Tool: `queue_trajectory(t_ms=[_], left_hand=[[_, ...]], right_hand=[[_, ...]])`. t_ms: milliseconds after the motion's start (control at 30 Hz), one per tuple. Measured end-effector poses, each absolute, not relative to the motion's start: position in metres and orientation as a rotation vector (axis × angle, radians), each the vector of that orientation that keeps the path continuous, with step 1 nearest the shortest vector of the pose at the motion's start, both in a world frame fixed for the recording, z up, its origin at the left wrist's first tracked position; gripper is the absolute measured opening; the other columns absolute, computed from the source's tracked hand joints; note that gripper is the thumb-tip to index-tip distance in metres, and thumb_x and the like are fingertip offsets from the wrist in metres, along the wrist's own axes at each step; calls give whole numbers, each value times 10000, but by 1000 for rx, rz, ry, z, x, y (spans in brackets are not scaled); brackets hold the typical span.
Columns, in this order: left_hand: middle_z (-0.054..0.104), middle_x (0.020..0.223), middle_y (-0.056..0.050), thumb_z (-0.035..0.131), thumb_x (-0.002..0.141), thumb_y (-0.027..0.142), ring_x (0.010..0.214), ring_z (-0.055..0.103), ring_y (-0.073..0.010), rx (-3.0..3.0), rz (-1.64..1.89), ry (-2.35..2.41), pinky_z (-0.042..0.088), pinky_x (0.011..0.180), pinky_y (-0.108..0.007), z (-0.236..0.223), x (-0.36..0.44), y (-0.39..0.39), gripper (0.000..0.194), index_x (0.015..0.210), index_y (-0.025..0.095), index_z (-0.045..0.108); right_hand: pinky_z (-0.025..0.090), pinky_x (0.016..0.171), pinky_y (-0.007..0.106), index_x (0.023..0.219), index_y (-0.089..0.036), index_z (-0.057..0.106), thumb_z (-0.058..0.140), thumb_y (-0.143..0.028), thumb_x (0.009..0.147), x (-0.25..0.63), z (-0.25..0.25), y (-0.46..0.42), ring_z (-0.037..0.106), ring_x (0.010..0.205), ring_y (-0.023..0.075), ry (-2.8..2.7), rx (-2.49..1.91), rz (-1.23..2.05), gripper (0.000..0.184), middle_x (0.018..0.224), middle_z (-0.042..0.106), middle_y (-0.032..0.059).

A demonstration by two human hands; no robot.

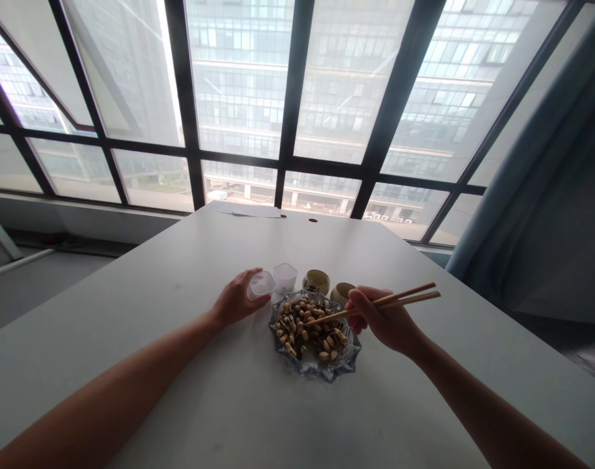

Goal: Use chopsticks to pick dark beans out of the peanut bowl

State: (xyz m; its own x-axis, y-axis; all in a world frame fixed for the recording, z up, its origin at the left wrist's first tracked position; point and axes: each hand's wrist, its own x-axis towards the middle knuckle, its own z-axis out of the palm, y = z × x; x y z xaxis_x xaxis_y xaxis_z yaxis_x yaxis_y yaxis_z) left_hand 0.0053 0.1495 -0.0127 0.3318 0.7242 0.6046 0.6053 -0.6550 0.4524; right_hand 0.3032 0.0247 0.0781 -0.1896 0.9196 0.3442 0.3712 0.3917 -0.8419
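Note:
My left hand (239, 298) is closed around the side of a small translucent plastic cup (262, 284), thumb in front and fingers behind. In my right hand (383, 318) is a pair of wooden chopsticks (395, 299), slanting down to the left. Their tips reach among the nuts (302, 312), which look like pistachios and peanuts mixed with dark seeds. These lie in a scalloped clear glass dish (321, 374). Whether the tips pinch a nut I cannot tell. A second translucent cup (284, 278) stands beside the first.
Behind the dish stand a small tan cup with dark characters (316, 282) and another tan cup (343, 293), partly hidden by my right hand. White paper (253, 210) lies at the far edge of the white table (219, 404). A blue curtain (502, 208) hangs at right.

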Motion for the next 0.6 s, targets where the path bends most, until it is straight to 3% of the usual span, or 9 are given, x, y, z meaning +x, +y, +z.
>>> queue_trajectory(t_ms=[300,600], left_hand=[[655,1249,-146,694,764,461,1140,637,-293,2441,1247,1220,523,982,-453,-16,5,151,614,1281,167,544],[657,1243,-140,692,771,458,1129,640,-289,2441,1246,1215,526,977,-456,-14,5,150,599,1280,178,544]], right_hand=[[421,349,200,629,-163,603,524,-669,904,315,91,22,540,346,120,-1699,-1136,596,581,439,591,26],[430,388,197,623,-179,563,450,-533,992,315,91,23,552,394,112,-2137,-1038,548,523,481,580,6]])
